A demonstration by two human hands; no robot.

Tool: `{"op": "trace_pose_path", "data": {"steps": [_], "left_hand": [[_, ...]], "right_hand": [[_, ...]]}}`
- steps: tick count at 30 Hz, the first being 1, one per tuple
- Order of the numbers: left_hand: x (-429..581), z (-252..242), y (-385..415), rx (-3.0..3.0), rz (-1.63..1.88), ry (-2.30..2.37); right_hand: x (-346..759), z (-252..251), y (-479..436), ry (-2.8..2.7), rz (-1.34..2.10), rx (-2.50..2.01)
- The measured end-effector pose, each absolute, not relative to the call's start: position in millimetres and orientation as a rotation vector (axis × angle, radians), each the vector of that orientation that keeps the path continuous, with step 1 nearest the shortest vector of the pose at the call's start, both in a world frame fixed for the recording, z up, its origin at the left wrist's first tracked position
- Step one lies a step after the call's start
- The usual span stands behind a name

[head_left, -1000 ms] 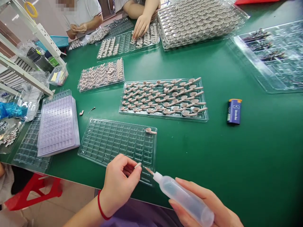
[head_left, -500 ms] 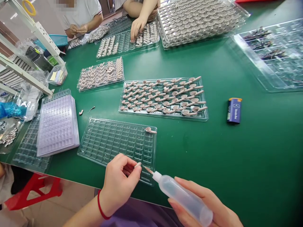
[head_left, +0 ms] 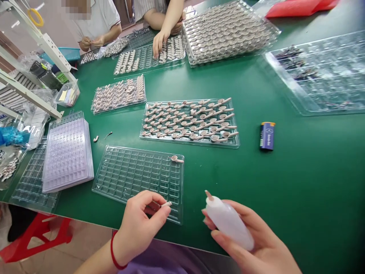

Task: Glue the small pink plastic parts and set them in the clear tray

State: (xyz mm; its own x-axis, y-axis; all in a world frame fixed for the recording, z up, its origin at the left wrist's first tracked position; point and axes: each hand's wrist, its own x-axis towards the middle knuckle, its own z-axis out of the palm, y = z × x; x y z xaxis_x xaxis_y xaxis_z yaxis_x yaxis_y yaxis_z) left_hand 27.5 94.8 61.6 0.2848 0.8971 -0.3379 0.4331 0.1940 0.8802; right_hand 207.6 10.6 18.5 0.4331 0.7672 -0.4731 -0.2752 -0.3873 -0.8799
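Pinching a small pale piece (head_left: pixel 166 204) in a narrow grip, my left hand (head_left: pixel 142 219) hovers at the near right part of a clear compartmented tray (head_left: pixel 128 167), which bears one spoon-shaped part (head_left: pixel 177 159) near its far right corner. With my right hand (head_left: pixel 256 243) I hold a whitish squeeze bottle (head_left: pixel 228 224), fingers and thumb around its body, its narrow tip (head_left: pixel 209 196) pointing away from me and leftward, well apart from the piece. Beyond, on the green table (head_left: pixel 299 190), I see a second tray (head_left: pixel 236 142) bearing rows of similar parts, left of a blue, orange-topped case (head_left: pixel 267 137).
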Motion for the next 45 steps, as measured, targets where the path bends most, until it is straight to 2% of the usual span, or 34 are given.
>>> {"op": "trace_pose_path", "data": {"steps": [4, 10, 23, 35, 45], "left_hand": [[35.9, 70.0, 87.8, 1.171, 0.467, 1.192], [49.8, 66.2, 74.7, 0.755, 0.542, 0.99], [57.2, 61.6, 63.8, 0.683, 0.696, 1.02], [57.3, 58.9, 60.5, 1.148, 0.819, 1.101], [56.6, 73.9, 72.2, 1.761, 0.984, 0.876]], "right_hand": [[201.7, 24.1, 30.2, -0.259, 1.439, -1.204], [177.9, 37.0, 29.7, -0.01, 1.674, -0.966], [171.3, 15.6, 16.2, 0.019, 1.767, -0.785], [168.1, 11.5, 12.2, 0.108, 1.7, -0.773], [170.9, 9.3, 18.1, -0.079, 1.588, -0.861]]}}
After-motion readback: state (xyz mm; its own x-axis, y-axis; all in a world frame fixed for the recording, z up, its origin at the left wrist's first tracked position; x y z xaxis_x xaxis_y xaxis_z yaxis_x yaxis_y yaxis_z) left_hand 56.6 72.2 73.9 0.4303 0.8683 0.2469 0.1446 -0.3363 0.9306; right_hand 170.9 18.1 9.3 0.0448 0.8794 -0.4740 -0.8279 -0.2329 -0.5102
